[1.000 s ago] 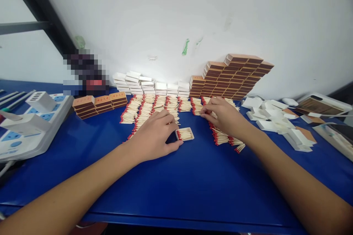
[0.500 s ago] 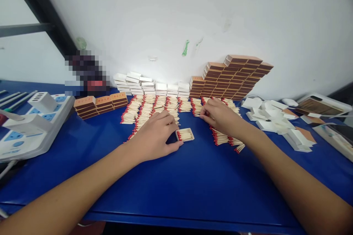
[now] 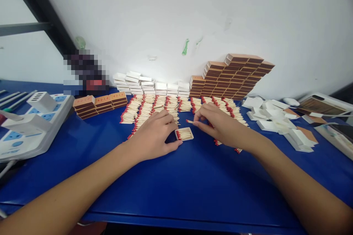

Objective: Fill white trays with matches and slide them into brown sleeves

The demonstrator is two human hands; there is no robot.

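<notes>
My left hand (image 3: pixel 157 136) rests on the blue table, its thumb and fingers closed about the left end of a small white matchbox tray (image 3: pixel 192 134). Inside the tray lie red-headed matches (image 3: pixel 184 134), heads to the left. Just right of it, my right hand (image 3: pixel 213 121) pinches a match (image 3: pixel 190 121) between thumb and finger, its red head pointing left. Rows of loose matches (image 3: pixel 143 112) spread behind my left hand, and more matches (image 3: pixel 230 106) lie behind and partly under my right hand.
White trays (image 3: pixel 149 89) are stacked along the wall, beside a tall stack of brown matchboxes (image 3: pixel 231 79). More matchboxes (image 3: pixel 100 104) stand at the left, near a power strip (image 3: pixel 52 128). White box pieces (image 3: pixel 275 114) are heaped at the right, before a tablet-like device (image 3: pixel 325 103).
My right hand has moved from the match rows toward the tray and now shows a match in its pinch. My left hand stays at the tray.
</notes>
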